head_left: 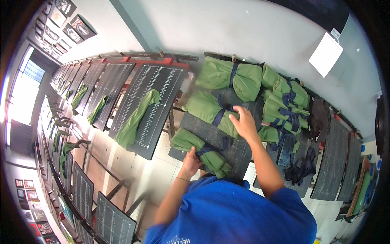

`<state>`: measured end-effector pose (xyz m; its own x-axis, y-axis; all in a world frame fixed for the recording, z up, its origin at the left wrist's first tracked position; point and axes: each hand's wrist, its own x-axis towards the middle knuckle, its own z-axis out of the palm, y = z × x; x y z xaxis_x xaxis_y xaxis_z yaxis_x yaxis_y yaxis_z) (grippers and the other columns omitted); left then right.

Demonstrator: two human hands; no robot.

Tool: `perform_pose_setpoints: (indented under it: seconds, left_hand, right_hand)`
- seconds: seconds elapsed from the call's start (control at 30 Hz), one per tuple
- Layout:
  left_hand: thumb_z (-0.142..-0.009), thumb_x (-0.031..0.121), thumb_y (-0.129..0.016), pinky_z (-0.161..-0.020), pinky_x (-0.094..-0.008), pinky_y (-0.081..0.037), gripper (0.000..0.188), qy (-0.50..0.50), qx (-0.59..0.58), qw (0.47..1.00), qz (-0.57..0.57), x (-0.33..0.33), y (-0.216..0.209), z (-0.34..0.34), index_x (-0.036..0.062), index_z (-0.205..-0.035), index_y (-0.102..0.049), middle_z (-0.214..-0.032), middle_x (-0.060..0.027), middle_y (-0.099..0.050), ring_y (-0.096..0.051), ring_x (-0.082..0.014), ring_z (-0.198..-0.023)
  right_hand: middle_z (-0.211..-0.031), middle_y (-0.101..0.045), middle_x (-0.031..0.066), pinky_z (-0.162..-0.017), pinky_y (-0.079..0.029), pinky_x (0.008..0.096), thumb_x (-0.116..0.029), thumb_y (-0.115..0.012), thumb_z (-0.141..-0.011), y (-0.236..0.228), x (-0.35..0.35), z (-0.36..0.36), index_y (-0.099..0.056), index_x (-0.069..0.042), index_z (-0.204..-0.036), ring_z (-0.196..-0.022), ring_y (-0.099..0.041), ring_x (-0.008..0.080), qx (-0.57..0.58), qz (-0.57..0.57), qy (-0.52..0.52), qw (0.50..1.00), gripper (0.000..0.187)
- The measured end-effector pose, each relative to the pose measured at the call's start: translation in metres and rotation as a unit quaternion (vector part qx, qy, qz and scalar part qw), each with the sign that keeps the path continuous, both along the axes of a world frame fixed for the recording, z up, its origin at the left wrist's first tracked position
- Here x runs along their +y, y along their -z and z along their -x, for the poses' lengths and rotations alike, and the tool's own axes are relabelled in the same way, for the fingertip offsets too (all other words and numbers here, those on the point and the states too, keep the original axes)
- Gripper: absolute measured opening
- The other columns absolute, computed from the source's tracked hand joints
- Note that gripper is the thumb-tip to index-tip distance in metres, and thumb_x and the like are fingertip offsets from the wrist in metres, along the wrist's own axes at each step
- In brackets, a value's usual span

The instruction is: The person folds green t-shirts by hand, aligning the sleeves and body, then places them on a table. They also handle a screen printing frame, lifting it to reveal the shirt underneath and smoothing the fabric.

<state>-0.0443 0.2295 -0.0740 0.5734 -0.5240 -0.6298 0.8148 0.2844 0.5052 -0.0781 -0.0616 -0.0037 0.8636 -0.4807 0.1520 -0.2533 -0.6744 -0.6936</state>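
On the dark board (239, 152) in front of me lie green cloth bundles, each tied round with a dark blue strip. My left hand (191, 163) is at the near edge of the closest bundle (199, 150), fingers curled against its folded cloth; some fingers are hidden. Over the right side of the middle bundle (203, 105) rests my right hand (243, 123), thumb and fingers apart, beside the blue knot. A third tied bundle (248, 79) sits at the far end of the board.
Several more tied bundles (286, 110) are piled at the right, near loose dark blue strips (302, 164) and dark cloth (320, 118). A ruled black board (162, 81) with a green cloth strip (136, 122) stands left. Rows of similar boards run along the wall.
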Motion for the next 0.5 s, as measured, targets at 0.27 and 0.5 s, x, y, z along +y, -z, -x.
perform_pose_setpoints:
  seconds: [0.27,0.5]
  left_hand:
    - [-0.099,0.024,-0.054,-0.088,-0.0476,-0.050,0.034,0.022,-0.014,1.000,-0.003,-0.005,0.012,0.001,0.0077,-0.126,-0.040,-0.125,-0.0135,-0.054,-0.058,-0.0310,-0.112]
    - [-0.100,0.021,-0.047,-0.096,-0.0506,-0.047,0.035,0.014,-0.002,1.000,-0.009,-0.017,0.014,-0.001,0.0024,-0.130,-0.041,-0.133,-0.0160,-0.052,-0.055,-0.0358,-0.117]
  right_hand:
    - [-0.142,-0.045,0.0281,-0.108,-0.038,0.0426,-0.063,-0.078,-0.060,0.009,-0.009,-0.056,-0.036,0.005,-0.144,-0.132,-0.046,0.0370,0.311,-0.081,-0.128,0.938,0.116]
    - [-0.119,-0.062,0.0273,-0.093,-0.049,0.0469,-0.053,-0.079,-0.060,-0.008,0.022,-0.036,-0.048,0.004,-0.134,-0.109,-0.061,0.0409,0.304,0.007,-0.072,0.950,0.098]
